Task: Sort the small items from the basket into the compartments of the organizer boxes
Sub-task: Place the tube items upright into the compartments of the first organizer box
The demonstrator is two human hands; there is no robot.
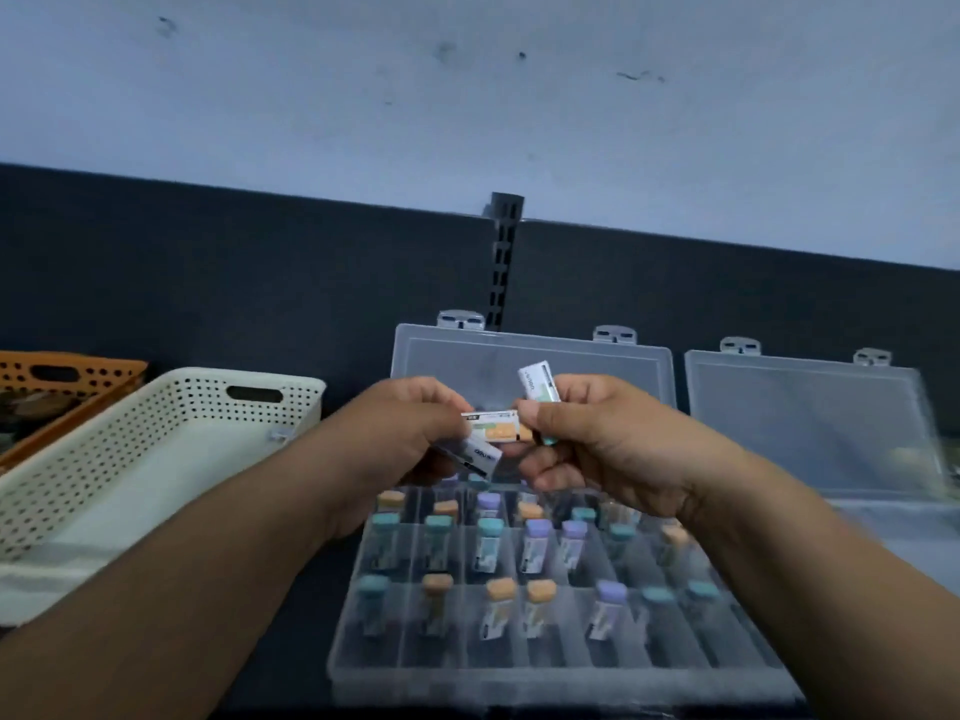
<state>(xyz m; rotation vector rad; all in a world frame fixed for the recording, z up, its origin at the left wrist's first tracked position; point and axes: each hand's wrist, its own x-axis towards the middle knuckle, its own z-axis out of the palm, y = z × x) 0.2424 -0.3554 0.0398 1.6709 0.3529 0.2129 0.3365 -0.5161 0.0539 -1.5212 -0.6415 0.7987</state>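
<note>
Basket (171, 407): cream, pierced with dotted holes
Second basket (31, 366): orange, dotted likewise
Organizer box (519, 680): clear
Small items (490, 545): white-sleeved, tipped teal, orange, lilac

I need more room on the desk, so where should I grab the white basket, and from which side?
Take the white basket by the oval handle slot in its far end wall, coming from above: fingers through the slot, thumb over the rim. The long side wall offers only small holes. Your left hand is nearest, but it holds erasers.
</note>
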